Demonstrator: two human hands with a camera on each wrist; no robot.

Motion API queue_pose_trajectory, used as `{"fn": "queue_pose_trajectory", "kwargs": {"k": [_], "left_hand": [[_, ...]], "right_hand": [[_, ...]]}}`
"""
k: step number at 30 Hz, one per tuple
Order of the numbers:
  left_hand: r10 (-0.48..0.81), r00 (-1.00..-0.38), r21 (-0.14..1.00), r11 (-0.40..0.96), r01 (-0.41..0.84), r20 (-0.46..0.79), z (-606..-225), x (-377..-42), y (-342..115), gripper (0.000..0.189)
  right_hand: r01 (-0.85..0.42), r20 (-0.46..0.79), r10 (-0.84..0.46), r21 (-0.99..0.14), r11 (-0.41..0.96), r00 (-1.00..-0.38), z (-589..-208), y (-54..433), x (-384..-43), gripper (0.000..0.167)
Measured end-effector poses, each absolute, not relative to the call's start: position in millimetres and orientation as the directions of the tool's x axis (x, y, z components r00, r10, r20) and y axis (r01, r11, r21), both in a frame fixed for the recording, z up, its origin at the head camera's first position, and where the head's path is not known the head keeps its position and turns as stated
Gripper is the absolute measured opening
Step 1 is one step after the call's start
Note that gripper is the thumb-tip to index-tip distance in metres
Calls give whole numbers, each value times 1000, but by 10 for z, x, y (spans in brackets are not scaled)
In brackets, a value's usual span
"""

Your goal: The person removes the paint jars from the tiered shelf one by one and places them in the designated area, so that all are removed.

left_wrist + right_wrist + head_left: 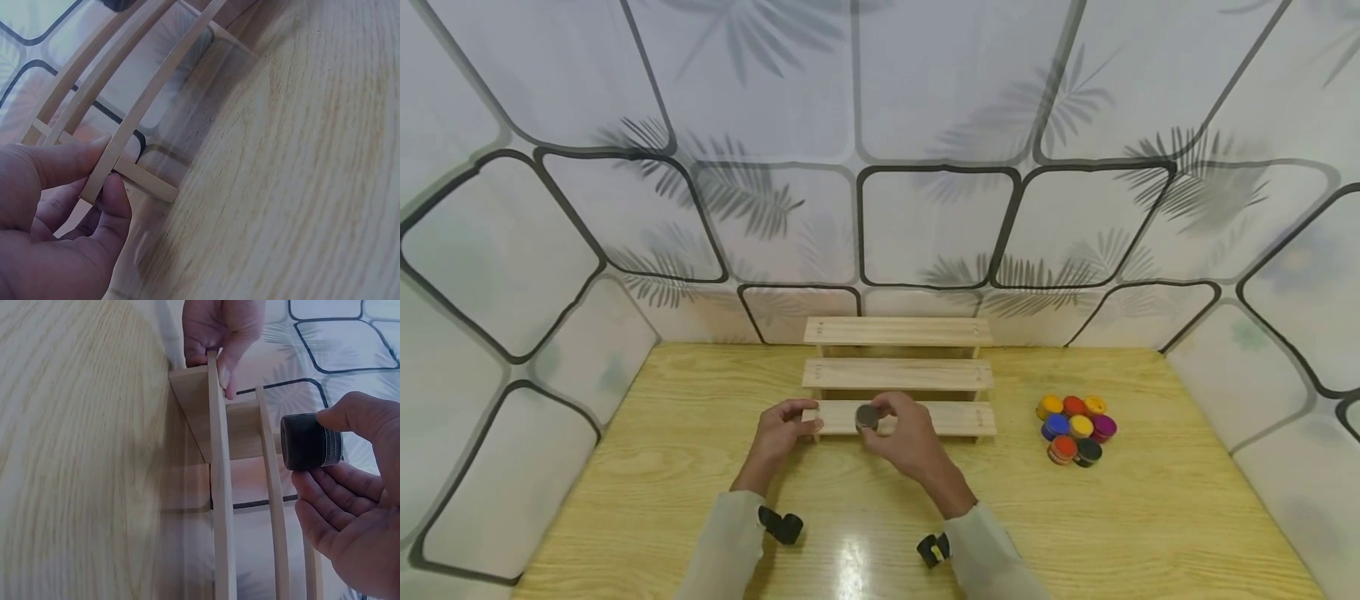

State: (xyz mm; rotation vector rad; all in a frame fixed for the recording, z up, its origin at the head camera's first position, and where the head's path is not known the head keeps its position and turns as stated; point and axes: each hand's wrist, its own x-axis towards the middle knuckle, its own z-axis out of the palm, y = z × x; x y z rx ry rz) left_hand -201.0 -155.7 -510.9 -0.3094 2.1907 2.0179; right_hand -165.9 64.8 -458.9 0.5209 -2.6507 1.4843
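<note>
A three-step wooden rack [898, 374] stands against the back wall. My left hand [781, 432] grips the left end of its lowest board [134, 119], thumb and fingers on opposite faces. Between the thumb and fingers of my right hand [910, 437] is a small dark paint jar [303, 442] with a ridged lid. In the head view the jar overlaps the lowest board, left of its middle. The right wrist view shows the jar tipped on its side relative to that camera, beside the rack's boards.
Several small paint jars [1081, 427] in yellow, red, blue, purple and black sit clustered on the wood-grain table [1150, 517], right of the rack. Patterned wall panels [940, 225] enclose the back and sides. Black wrist cameras [782, 527] sit at both sleeves.
</note>
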Motion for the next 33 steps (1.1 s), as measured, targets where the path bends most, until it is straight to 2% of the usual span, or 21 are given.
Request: {"fn": "queue_pose_trajectory", "kwargs": {"k": [18, 33], "left_hand": [[-59, -962, 956, 108, -271, -266, -5095, -2002, -1573, 33], [-51, -964, 958, 109, -264, -260, -5103, -2001, -1573, 34]], "right_hand": [[-330, 281, -175, -774, 540, -944, -4498, 1062, -1576, 29], [-216, 209, -86, -750, 625, -974, -4523, 1511, -1499, 35]]}}
